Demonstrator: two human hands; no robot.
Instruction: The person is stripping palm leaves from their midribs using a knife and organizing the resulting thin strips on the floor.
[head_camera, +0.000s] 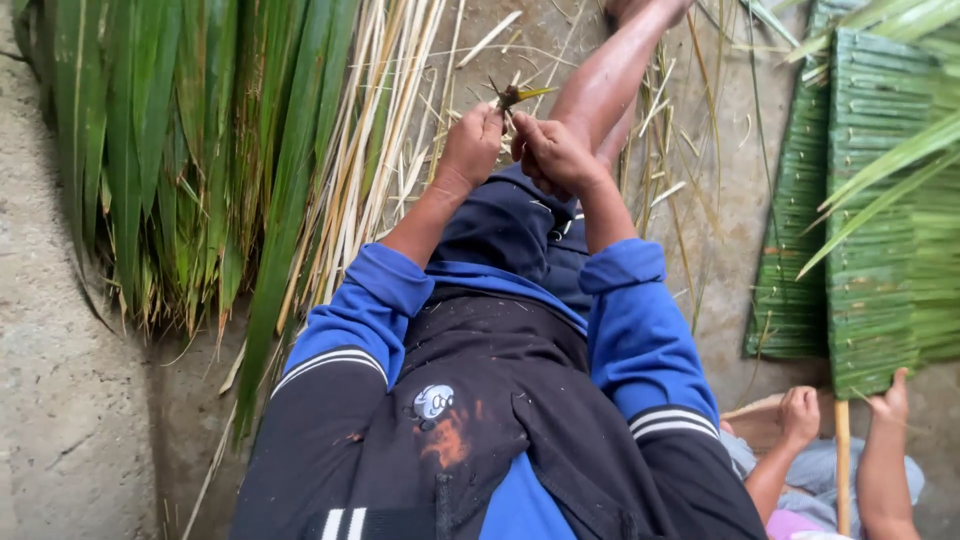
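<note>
My left hand (470, 145) and my right hand (555, 155) are raised together above my lap, both closed on a small bundle of thin leaf strips (512, 96) with green and yellow tips sticking out above my fingers. My sleeves are blue with black and white-striped cuffs. One bare leg (610, 75) stretches forward beyond my hands.
A heap of long green palm leaves (180, 150) and pale dry midribs (375, 150) lies on the left. Woven green leaf panels (860, 220) lie at the right. Another person's hands (800, 415) hold a stick (842, 460) at the bottom right. The ground (60, 400) is bare concrete.
</note>
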